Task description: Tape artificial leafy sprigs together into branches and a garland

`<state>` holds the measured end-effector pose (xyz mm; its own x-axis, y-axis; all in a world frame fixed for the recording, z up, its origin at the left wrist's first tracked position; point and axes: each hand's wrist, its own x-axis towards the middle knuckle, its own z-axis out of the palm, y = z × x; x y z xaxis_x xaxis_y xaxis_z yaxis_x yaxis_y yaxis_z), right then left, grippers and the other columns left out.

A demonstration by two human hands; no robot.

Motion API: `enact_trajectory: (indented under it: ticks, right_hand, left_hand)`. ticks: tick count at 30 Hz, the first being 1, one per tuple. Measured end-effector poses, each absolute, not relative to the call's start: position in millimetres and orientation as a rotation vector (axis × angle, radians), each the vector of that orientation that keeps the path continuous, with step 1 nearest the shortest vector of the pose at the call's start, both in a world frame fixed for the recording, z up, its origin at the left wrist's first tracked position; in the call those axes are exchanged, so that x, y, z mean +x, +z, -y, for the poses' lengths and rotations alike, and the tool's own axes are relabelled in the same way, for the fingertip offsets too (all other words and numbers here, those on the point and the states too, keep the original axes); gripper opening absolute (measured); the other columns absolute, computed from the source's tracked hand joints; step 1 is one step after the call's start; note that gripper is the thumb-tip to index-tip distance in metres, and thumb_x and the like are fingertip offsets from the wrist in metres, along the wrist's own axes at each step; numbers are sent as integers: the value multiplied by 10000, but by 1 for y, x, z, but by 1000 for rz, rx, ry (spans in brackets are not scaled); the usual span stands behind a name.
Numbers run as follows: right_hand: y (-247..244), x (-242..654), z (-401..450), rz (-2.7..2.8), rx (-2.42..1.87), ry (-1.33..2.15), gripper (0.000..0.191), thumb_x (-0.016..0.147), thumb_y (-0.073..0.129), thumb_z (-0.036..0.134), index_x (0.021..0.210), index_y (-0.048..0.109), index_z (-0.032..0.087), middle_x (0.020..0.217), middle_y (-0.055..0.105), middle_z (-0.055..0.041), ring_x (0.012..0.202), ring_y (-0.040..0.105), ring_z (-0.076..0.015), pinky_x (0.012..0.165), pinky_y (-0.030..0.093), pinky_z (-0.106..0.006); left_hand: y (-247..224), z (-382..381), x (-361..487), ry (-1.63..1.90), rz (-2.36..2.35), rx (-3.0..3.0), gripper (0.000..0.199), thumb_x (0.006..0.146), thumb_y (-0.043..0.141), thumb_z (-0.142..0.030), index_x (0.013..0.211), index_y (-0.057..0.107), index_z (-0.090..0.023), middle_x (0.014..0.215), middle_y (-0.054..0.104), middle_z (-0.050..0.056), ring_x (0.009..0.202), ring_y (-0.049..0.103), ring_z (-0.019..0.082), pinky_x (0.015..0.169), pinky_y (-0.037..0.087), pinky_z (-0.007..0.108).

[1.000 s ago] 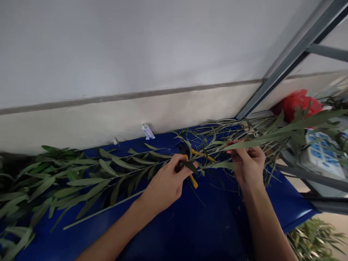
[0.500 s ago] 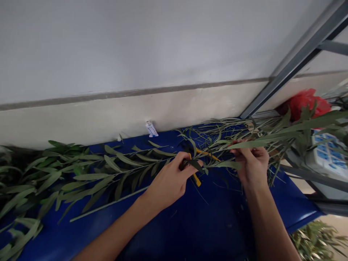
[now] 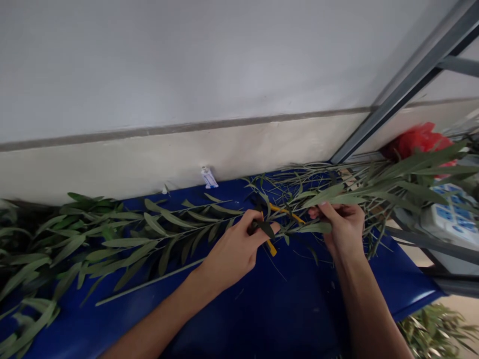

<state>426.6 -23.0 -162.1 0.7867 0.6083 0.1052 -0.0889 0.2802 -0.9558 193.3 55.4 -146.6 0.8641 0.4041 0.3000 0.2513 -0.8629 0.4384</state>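
My left hand (image 3: 239,244) is closed, thumb and forefinger pinched on the stem end of a leafy branch (image 3: 404,174) with long, narrow grey-green leaves. That branch reaches to the right past my right hand (image 3: 346,224), whose fingers are curled round its stem and leaves. Just beyond the left fingertips lies a tool with yellow handles (image 3: 286,213), partly hidden by hand and foliage; its kind is unclear. Cut stems (image 3: 299,174) lie in a heap behind both hands. Another leafy branch (image 3: 179,229) lies flat to the left of my left hand.
A blue covered table (image 3: 284,309) runs along the pale wall (image 3: 209,75). More foliage (image 3: 56,239) is piled at left. A small white packet (image 3: 208,177) leans at the wall. At right stand a grey metal post (image 3: 396,85), a red plastic bag (image 3: 422,139) and a blue-and-white package (image 3: 454,209).
My right hand has shifted slightly left and turned along the stem, and the branch's leaves at right have swung. My left hand stays nearly still.
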Motion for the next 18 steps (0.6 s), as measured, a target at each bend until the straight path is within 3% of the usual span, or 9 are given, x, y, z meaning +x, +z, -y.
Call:
enact_trajectory:
  ticks: [6,10,14,18]
  right_hand:
    - [-164,425,20,444,-1211,528,341,593,959,361,754,715,185,584,709,-10,455,675,-209,458,573,-319]
    - [-165,437,26,522,-1408,620,381,673,903,509,704,737,167,611,726,-56,506,691,-227,486,582,-338]
    - [-158,460,50,719,-1763,699,424,728,856,559,641,749,159,521,682,-58,377,592,-181,365,480,-285]
    - [-131,465,71,828,-1931,456,425,790,817,537,585,707,182,436,610,-20,294,508,-134,287,352,-233]
  left_hand:
    - [-145,-57,193,571,-491,2617,561,881,416,40,1334,578,-248,1187,507,102,825,620,160,760,569,325]
    - [-145,-60,194,492,-523,2584,520,899,432,26,1313,598,-241,1201,529,103,810,627,161,761,573,342]
    - [-150,-63,195,430,-570,2549,472,923,440,15,1291,621,-218,1223,548,108,775,631,145,749,578,337]
    - [-147,-65,191,293,-562,2553,491,940,444,12,1337,617,-219,1237,568,122,869,670,179,798,586,360]
